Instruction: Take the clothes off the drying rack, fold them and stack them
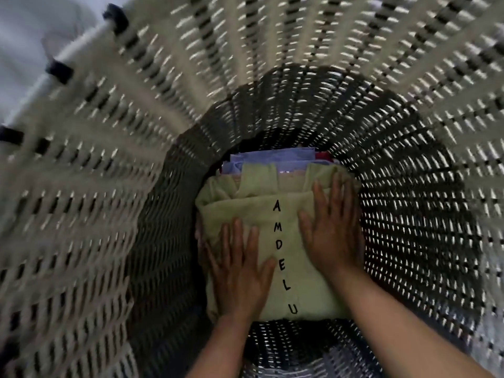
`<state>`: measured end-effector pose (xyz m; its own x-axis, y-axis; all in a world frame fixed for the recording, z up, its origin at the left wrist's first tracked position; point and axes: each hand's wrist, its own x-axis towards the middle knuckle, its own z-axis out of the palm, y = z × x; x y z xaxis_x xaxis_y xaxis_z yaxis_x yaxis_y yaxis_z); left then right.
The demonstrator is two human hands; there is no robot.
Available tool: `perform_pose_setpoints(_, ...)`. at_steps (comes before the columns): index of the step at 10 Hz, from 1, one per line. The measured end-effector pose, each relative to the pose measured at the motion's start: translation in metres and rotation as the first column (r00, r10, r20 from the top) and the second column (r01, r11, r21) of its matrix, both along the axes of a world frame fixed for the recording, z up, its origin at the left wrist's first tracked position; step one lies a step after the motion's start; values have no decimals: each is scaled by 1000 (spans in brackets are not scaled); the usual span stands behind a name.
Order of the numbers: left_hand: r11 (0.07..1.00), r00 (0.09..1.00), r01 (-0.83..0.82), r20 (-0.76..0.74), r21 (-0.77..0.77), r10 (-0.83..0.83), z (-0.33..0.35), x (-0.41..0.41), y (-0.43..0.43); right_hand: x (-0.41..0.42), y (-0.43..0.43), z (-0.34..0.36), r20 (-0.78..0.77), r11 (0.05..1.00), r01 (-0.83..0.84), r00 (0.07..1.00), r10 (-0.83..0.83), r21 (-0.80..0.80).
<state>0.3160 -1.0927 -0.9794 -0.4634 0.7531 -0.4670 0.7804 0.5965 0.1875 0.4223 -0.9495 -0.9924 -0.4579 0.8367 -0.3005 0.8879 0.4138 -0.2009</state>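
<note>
Both hands reach down into a tall woven laundry basket point(409, 186), whose perforated wall rings the whole view. At the bottom lies a folded pale green garment point(261, 214) with black letters running down its middle, and it sits on top of the stack. The left hand point(240, 263) lies flat and open on its near left part, fingers spread. The right hand point(332, 227) lies flat and open on its right side, fingertips near the far right corner. Neither hand grips anything.

Beyond the green piece, at the far edge, folded layers of light blue cloth point(272, 158) and a sliver of red cloth point(324, 156) show beneath it.

The step in hand looks like seating this folded piece onto the stack. To do it well, press evenly with both palms so the fold stays square, smooth outward from the lettering toward the edges, and tuck the loose far left corner so it does not bunch against the wall. Lifting the palms straight up should avoid dragging the top layer askew.
</note>
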Motion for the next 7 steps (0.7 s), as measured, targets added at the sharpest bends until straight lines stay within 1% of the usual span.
perform_pose_setpoints(1,1000,1000,5,-11,21,-5,1,1,-2,0,-1,0,1,999,2,1000,-2,-51)
perform_pose_setpoints(2,997,1000,-16,-14,69,17,19,-7,1,7,-9,23,-19,992,83,996,-86,-99)
perform_pose_setpoints(3,988,995,-100,7,115,100,27,-25,18,21,-51,50,6,968,203,979,-204,-151)
perform_pose_setpoints(4,994,995,-97,22,53,96,13,-42,34,25,-83,49,97,938,247,968,-230,-244)
perform_pose_setpoints(5,997,996,-59,73,50,56,2,-49,35,26,-74,32,110,945,227,972,-206,-235)
perform_pose_setpoints(6,996,985,-82,151,-18,84,18,-51,39,26,-68,36,162,939,188,976,-146,-288)
perform_pose_setpoints(7,977,944,-208,253,-45,213,59,-36,33,25,-66,65,219,905,225,964,-153,-361)
